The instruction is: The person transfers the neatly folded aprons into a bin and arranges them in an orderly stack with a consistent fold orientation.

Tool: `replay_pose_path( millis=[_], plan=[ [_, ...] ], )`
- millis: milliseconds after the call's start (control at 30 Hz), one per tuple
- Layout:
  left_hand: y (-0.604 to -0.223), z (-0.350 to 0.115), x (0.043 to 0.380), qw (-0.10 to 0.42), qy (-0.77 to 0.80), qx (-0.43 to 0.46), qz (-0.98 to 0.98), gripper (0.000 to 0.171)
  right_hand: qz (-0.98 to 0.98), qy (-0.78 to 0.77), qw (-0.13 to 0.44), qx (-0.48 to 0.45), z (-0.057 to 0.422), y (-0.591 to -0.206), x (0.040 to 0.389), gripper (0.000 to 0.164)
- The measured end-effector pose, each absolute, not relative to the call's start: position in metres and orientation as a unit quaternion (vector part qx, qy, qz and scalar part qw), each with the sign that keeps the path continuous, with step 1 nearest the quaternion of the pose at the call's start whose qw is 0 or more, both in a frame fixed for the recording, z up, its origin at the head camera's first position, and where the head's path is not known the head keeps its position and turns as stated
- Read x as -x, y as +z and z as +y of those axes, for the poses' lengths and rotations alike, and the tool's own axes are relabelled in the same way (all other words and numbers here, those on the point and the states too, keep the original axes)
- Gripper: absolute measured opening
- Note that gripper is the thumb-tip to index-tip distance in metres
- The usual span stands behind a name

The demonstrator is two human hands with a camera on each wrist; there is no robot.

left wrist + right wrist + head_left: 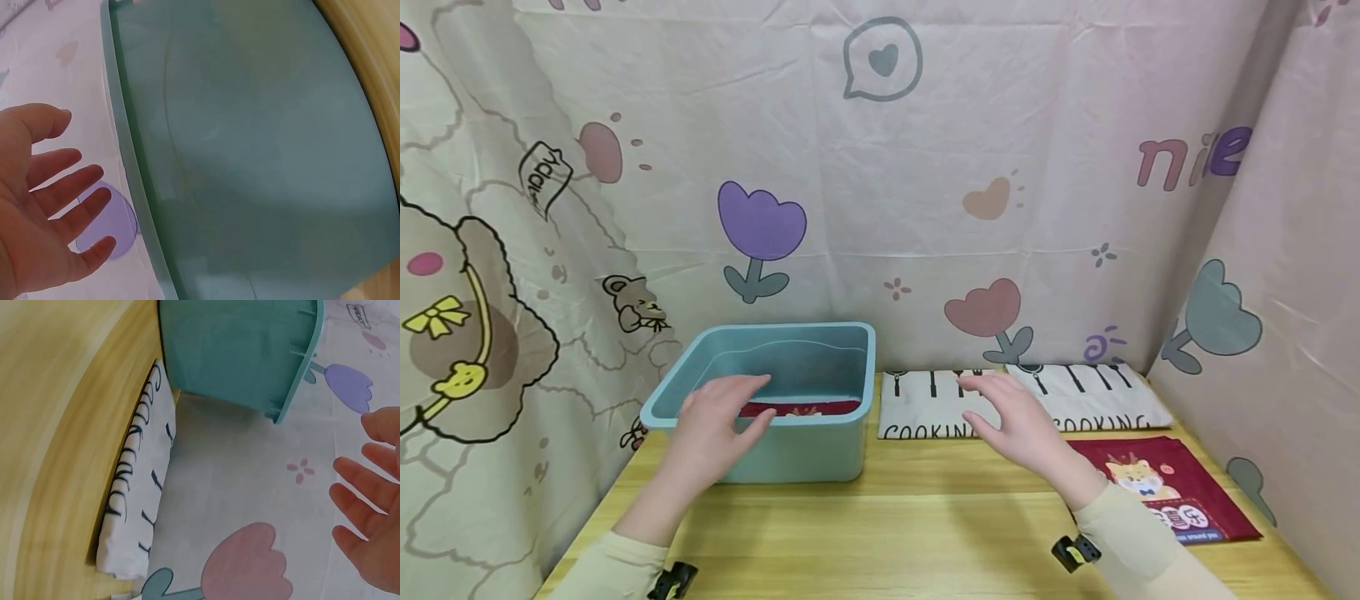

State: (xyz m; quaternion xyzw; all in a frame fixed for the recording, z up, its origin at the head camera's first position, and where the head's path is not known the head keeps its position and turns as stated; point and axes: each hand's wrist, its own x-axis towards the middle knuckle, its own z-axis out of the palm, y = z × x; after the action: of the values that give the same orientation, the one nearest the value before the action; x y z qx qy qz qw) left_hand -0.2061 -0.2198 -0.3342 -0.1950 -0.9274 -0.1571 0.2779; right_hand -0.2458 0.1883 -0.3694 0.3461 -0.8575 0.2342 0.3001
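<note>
One teal plastic bin (790, 454) stands at the left of the wood-grain tabletop (865, 542), near the printed curtain (880, 217); its mouth faces up, and we judge that this spot suits the reach of the left hand (718, 425). That hand hovers by the bin's near rim, thumb and fingers apart and loosely bent; since the left wrist view shows curtain between its fingertips and the rim, we take it to be holding nothing. Low inside the bin we see a strip of dark red printed cloth (842, 407), mostly hidden by the front wall, so we cannot tell how it is folded. Just right of the bin lies a folded white COOKING cloth (917, 408), and next to it a second white COOKING cloth (1101, 400); both lie along the curtain with their lettering toward us, perhaps so that like sits with like. Our view of where the two meet is partly blocked by the right hand (1018, 425), which hangs in the air with thumb and fingers apart, likewise gripping nothing. Farthest right, nearer to us than the white pair, a maroon cartoon-dog cloth (1195, 479) lies flat, picture upward, presumably kept separate because its print differs.
</note>
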Motion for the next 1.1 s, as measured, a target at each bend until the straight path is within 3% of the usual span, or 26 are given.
replay_pose_path(
  millis=[200, 667, 1100],
  plan=[
    [-0.340, -0.202, 0.204, 0.309, -0.156, 0.239, -0.907, 0.048, -0.852, 0.240, 0.318, -0.340, 0.203, -0.377, 0.242, 0.046],
    [-0.353, -0.171, 0.203, 0.391, -0.132, 0.347, -0.842, 0.048, -0.878, 0.238, 0.299, -0.289, 0.242, -0.395, 0.225, 0.052],
    [-0.362, -0.140, 0.206, 0.402, -0.139, 0.368, -0.827, 0.049, -0.914, 0.217, 0.261, -0.219, 0.286, -0.424, 0.215, 0.055]
  ],
)
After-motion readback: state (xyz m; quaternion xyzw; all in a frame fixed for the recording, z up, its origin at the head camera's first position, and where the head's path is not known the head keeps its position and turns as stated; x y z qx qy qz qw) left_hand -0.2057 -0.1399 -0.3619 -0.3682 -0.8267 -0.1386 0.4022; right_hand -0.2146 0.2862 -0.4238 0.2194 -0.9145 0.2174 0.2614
